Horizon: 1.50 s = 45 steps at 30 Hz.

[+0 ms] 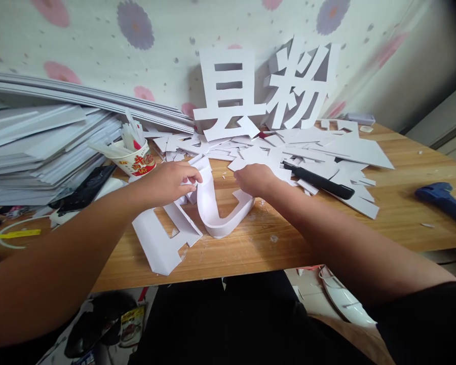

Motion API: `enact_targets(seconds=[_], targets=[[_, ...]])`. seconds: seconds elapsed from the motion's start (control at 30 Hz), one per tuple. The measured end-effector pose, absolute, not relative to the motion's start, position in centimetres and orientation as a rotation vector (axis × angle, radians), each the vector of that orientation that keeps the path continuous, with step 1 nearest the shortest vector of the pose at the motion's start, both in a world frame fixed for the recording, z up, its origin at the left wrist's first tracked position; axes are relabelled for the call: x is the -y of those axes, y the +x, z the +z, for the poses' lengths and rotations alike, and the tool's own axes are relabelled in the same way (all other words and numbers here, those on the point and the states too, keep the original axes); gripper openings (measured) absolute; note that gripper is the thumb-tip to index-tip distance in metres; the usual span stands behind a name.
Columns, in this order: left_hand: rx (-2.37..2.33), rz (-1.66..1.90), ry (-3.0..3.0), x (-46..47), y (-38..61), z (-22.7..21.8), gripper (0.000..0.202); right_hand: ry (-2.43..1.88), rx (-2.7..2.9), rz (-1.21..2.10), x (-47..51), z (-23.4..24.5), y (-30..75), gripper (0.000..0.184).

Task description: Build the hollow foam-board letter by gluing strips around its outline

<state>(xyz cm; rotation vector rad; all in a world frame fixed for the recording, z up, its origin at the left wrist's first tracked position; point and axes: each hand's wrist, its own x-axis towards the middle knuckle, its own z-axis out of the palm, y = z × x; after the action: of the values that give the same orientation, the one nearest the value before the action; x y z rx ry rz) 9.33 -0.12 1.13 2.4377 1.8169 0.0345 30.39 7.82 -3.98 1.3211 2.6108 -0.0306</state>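
Flower-patterned wall covering (pixel 213 25) rises behind a wooden counter (pixel 266 253). On it, a stack of white sheets (pixel 41 147) lies at left and 2 white characters (pixel 229 94) stand at the back. Nearer the front, a curved white strip (pixel 218 228) stands on edge. Its left side is pinched by the left hand (pixel 171 181); the right hand (pixel 255 179) curls at its other end, fingers hidden, grip impossible to tell.
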Motion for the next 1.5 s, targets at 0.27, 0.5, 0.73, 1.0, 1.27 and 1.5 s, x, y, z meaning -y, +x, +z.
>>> enact_targets(seconds=[0.27, 0.5, 0.73, 1.0, 1.27, 1.5], targets=[[-1.655, 0.005, 2.469, -0.9, 7.4, -0.3, 0.037, 1.345, -2.541, 0.075, -7.8, -4.3, 30.3, 0.025], [-1.847, 0.376, 2.518, 0.7, 7.9, 0.7, 0.034, 1.370, -2.455, 0.122, -8.0, -4.5, 30.2, 0.030], [-1.771, 0.465, 2.546, 5.7, 10.1, 1.1, 0.030, 1.385, -2.419, 0.144, -7.6, -4.2, 30.0, 0.033], [-1.628, 0.093, 2.290, 7.1, 15.1, -0.2, 0.028, 1.379, -2.474, 0.128, -7.6, -3.9, 30.1, 0.033], [-1.797, -0.287, 2.362, 5.8, 18.1, -0.1, 0.027, 1.339, -2.564, 0.078, -7.8, -3.9, 30.3, 0.029], [-2.085, -0.333, 2.243, 7.6, 19.6, -2.6, 0.033, 1.341, -2.612, 0.045, -7.6, -3.7, 30.5, 0.027]])
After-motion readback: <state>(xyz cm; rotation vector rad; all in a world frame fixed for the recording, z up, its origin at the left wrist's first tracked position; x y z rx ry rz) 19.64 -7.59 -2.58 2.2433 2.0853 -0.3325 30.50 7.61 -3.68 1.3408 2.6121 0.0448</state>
